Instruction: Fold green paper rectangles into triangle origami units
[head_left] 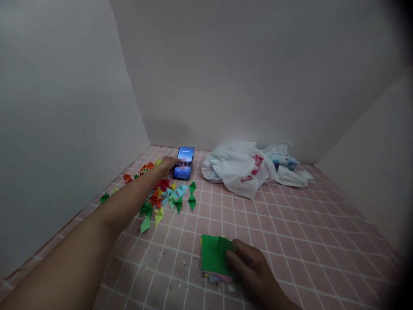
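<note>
My left hand point(168, 162) reaches far forward, a finger stretched out onto the lit screen of a phone point(184, 163) that lies face up on the tiles; it touches the phone without gripping it. Near me, my right hand point(253, 262) pinches a green sheet of paper point(225, 247), slightly blurred, lifted at one corner. Under it lies a stack of square paper point(209, 258), green on top, with yellow, pink and lilac edges showing below. Folded paper pieces point(156, 198) in red, orange, yellow, green and light blue lie spread beneath and beside my left forearm.
A crumpled white plastic bag point(230, 165) with red print lies against the back wall. Right of it is another white and blue plastic bag point(284, 161). Small paper scraps point(184, 261) dot the pink tiled surface point(290, 241). Pale walls point(226, 77) enclose the left, back and right.
</note>
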`<state>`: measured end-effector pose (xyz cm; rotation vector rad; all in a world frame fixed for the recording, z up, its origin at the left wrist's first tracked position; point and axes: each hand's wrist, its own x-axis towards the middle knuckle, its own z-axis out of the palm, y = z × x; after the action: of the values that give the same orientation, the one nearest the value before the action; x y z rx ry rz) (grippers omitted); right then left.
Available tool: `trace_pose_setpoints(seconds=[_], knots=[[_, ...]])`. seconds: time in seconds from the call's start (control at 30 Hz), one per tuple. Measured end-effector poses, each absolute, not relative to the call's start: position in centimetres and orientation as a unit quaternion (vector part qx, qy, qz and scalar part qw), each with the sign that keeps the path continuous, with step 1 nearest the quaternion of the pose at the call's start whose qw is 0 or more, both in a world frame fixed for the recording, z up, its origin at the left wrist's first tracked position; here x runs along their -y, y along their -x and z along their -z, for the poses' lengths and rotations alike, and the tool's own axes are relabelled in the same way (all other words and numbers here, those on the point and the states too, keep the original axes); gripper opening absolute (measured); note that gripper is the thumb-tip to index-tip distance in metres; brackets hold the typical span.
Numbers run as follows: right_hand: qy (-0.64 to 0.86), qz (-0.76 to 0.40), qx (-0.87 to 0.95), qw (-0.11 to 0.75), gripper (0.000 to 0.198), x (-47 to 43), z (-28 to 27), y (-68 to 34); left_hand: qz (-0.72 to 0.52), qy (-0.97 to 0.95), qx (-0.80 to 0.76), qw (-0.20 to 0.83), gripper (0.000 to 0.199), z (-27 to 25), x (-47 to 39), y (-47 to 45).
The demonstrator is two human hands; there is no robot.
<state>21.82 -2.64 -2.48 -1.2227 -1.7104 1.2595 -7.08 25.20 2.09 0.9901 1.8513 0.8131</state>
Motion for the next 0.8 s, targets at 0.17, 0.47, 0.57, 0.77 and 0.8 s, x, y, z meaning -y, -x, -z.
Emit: trace_pose_setpoints(seconds=[0.17, 0.47, 0.57, 0.77, 0.8], knots=[[0.465, -0.479, 0.659, 0.346, 0.038, 2.7, 2.7, -21.8, -0.319, -0.41, -0.757, 0.397, 0.036, -1.8, -25.3, 6.9], [0.46, -0.49, 0.659, 0.338, 0.034, 2.6, 2.6, -21.8, -0.309, -0.458, -0.768, 0.323, 0.05, -1.3, -25.8, 6.7], [0.463, -0.484, 0.658, 0.345, 0.034, 2.7, 2.6, -21.8, -0.298, -0.473, -0.772, 0.302, 0.052, -1.1, -25.9, 6.6], [0.463, -0.481, 0.661, 0.343, 0.033, 2.6, 2.6, -21.8, -0.274, -0.484, -0.782, 0.279, 0.061, -0.6, -26.3, 6.5], [0.463, -0.482, 0.661, 0.341, 0.033, 2.6, 2.7, -21.8, -0.27, -0.485, -0.784, 0.277, 0.063, -0.5, -26.4, 6.6]])
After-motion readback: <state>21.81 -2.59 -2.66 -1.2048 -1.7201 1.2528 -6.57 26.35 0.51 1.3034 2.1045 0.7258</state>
